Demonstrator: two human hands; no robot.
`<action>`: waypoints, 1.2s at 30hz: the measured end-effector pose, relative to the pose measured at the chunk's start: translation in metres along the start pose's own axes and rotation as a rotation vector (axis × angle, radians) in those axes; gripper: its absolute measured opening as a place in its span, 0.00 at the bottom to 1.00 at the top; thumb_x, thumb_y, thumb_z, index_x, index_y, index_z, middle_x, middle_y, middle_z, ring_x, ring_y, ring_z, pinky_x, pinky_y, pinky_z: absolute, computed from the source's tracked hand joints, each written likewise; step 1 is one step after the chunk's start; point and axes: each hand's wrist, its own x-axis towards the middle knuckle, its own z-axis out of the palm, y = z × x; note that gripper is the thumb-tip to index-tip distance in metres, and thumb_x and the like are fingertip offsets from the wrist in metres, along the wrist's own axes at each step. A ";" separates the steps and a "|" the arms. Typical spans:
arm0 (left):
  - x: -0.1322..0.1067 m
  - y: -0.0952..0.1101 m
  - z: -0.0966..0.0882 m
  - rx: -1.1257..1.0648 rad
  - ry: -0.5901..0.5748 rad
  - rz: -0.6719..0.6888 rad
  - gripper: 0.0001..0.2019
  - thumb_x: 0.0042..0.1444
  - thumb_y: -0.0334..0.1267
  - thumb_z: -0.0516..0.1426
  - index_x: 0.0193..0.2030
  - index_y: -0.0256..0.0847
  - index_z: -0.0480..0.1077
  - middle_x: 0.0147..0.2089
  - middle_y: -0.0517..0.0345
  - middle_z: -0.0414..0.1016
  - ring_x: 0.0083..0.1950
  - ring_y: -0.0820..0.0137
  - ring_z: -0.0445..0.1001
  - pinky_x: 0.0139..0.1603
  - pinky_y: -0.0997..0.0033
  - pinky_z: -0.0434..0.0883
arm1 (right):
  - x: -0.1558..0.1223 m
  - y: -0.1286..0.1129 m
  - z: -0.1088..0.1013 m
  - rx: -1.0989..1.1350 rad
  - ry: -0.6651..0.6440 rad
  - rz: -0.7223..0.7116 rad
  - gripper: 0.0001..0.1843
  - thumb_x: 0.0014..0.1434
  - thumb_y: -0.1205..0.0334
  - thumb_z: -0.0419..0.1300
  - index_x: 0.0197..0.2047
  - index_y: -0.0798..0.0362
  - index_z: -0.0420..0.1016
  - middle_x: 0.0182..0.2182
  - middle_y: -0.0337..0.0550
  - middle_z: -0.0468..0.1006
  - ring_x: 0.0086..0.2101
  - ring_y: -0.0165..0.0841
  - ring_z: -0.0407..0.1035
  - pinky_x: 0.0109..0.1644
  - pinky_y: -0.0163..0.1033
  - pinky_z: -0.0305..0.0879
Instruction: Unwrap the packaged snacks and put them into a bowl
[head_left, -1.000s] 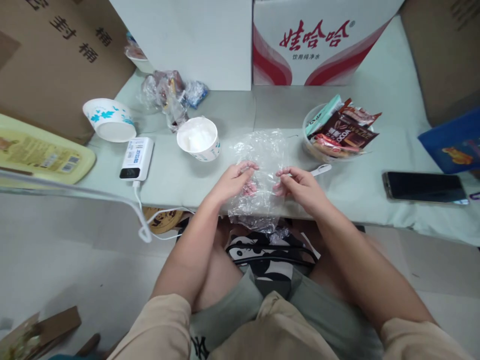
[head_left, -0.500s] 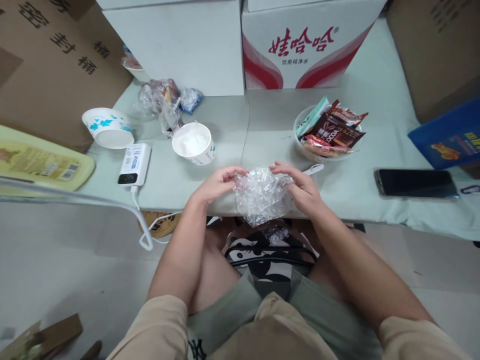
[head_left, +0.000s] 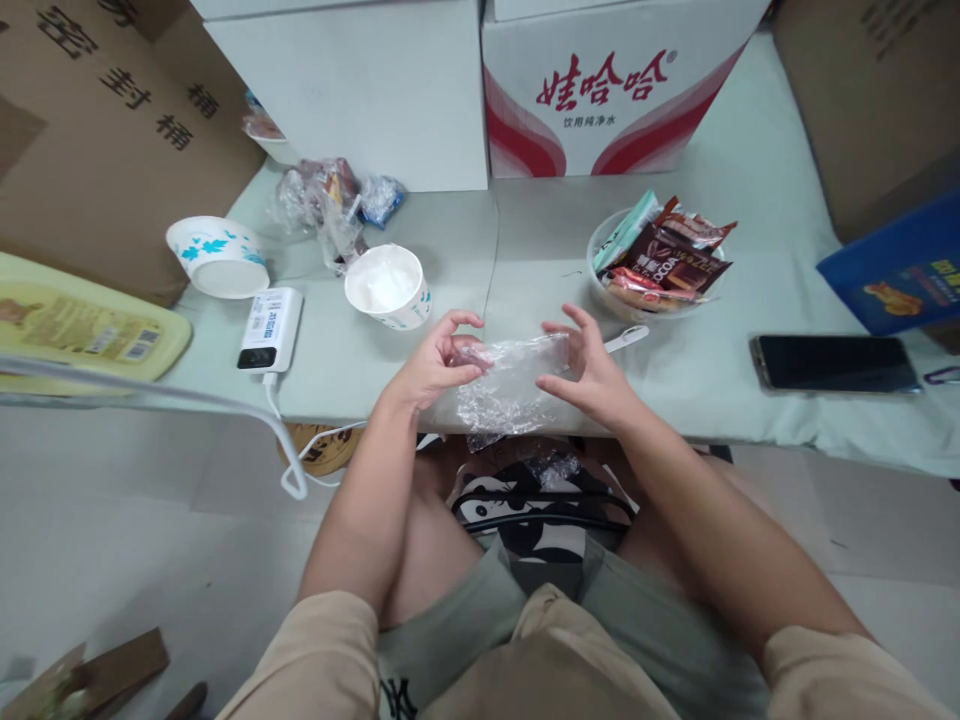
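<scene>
A crinkled sheet of clear plastic film (head_left: 517, 385) is spread between my two hands over the table's front edge, with a fairly straight upper edge. My left hand (head_left: 435, 365) grips its left side with curled fingers while the thumb and index finger stand apart. On the other side my right hand (head_left: 596, 370) has thumb and index finger spread, and the film runs in against its inner fingers, partly hidden. A paper cup (head_left: 397, 310) with something white inside stands beyond my left hand. Near my right hand lies a white plastic spoon (head_left: 628, 338).
A bowl (head_left: 596, 285) of wrapped snacks (head_left: 667, 255) stands back right, and a phone (head_left: 832, 362) lies farther right. To the left are a power bank (head_left: 270, 330) with a cable, a tipped paper cup (head_left: 217, 255) and crumpled wrappers (head_left: 326, 205). White boxes (head_left: 600, 100) line the back.
The film has gone from a bunched-up heap to a flatter, wider sheet. The fingers of both hands have spread farther apart.
</scene>
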 end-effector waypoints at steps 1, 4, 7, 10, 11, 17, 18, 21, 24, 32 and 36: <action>-0.001 0.001 0.000 -0.039 -0.003 0.001 0.32 0.40 0.38 0.72 0.52 0.46 0.64 0.34 0.63 0.77 0.35 0.73 0.78 0.38 0.76 0.73 | 0.001 -0.002 0.002 0.049 -0.063 0.053 0.29 0.47 0.50 0.72 0.51 0.48 0.72 0.47 0.49 0.80 0.47 0.43 0.74 0.54 0.51 0.70; -0.002 0.001 0.003 -0.156 0.042 0.001 0.37 0.38 0.42 0.74 0.56 0.48 0.66 0.44 0.58 0.80 0.42 0.69 0.80 0.42 0.73 0.75 | 0.001 -0.008 0.007 0.124 -0.118 0.126 0.15 0.53 0.50 0.67 0.34 0.50 0.71 0.29 0.40 0.77 0.31 0.34 0.73 0.42 0.44 0.71; 0.002 -0.004 0.012 -0.214 0.023 -0.099 0.32 0.39 0.47 0.73 0.52 0.42 0.72 0.49 0.49 0.80 0.47 0.62 0.81 0.46 0.66 0.77 | 0.000 -0.011 0.009 0.194 -0.037 0.110 0.15 0.53 0.50 0.66 0.33 0.49 0.68 0.26 0.36 0.76 0.29 0.31 0.72 0.37 0.39 0.69; 0.007 -0.008 0.019 -0.132 0.025 -0.217 0.22 0.43 0.45 0.71 0.43 0.37 0.75 0.41 0.49 0.81 0.40 0.64 0.81 0.40 0.68 0.76 | 0.001 -0.010 0.007 0.162 -0.008 0.146 0.15 0.55 0.49 0.65 0.35 0.48 0.66 0.23 0.33 0.74 0.23 0.29 0.68 0.29 0.35 0.63; 0.008 -0.009 0.021 -0.083 0.067 -0.224 0.20 0.45 0.45 0.70 0.42 0.37 0.75 0.38 0.52 0.81 0.37 0.67 0.80 0.37 0.70 0.76 | 0.002 -0.008 0.005 0.118 -0.005 0.163 0.15 0.55 0.49 0.65 0.36 0.48 0.66 0.21 0.31 0.72 0.21 0.28 0.66 0.26 0.34 0.60; 0.007 -0.006 0.014 0.062 0.119 -0.194 0.20 0.51 0.45 0.66 0.48 0.42 0.70 0.22 0.67 0.71 0.22 0.73 0.72 0.23 0.74 0.69 | 0.004 -0.004 -0.007 0.144 -0.043 0.186 0.17 0.55 0.47 0.65 0.40 0.47 0.68 0.16 0.27 0.65 0.17 0.28 0.62 0.22 0.34 0.58; 0.007 -0.005 0.012 0.028 0.139 -0.159 0.18 0.50 0.45 0.66 0.45 0.42 0.70 0.22 0.67 0.70 0.21 0.73 0.71 0.23 0.75 0.68 | 0.004 -0.005 -0.009 0.200 -0.040 0.183 0.17 0.54 0.47 0.65 0.41 0.46 0.69 0.17 0.28 0.68 0.18 0.29 0.64 0.24 0.35 0.60; 0.006 -0.002 0.008 -0.064 0.202 -0.068 0.14 0.46 0.45 0.66 0.34 0.42 0.69 0.25 0.64 0.70 0.23 0.74 0.70 0.25 0.74 0.70 | 0.004 -0.007 -0.016 0.343 -0.066 0.191 0.14 0.52 0.48 0.65 0.38 0.47 0.74 0.25 0.36 0.76 0.24 0.31 0.68 0.29 0.39 0.67; 0.006 0.000 0.008 -0.027 0.146 -0.046 0.16 0.49 0.51 0.63 0.28 0.40 0.69 0.27 0.59 0.70 0.26 0.74 0.68 0.26 0.73 0.69 | 0.005 -0.005 -0.020 0.368 -0.135 0.194 0.17 0.54 0.45 0.59 0.30 0.50 0.76 0.29 0.44 0.78 0.30 0.36 0.71 0.36 0.43 0.70; 0.006 -0.005 0.011 0.214 0.129 0.053 0.31 0.44 0.34 0.66 0.57 0.47 0.63 0.38 0.62 0.71 0.34 0.74 0.71 0.37 0.74 0.68 | 0.007 0.008 -0.011 0.148 0.050 0.192 0.48 0.45 0.55 0.73 0.65 0.42 0.56 0.38 0.38 0.78 0.27 0.31 0.68 0.32 0.39 0.66; 0.008 -0.007 0.006 0.242 0.251 0.099 0.34 0.43 0.36 0.66 0.58 0.50 0.60 0.45 0.59 0.69 0.39 0.74 0.71 0.40 0.73 0.69 | 0.009 0.009 -0.008 0.090 0.120 0.144 0.29 0.47 0.56 0.68 0.53 0.46 0.66 0.30 0.34 0.74 0.27 0.31 0.66 0.32 0.38 0.63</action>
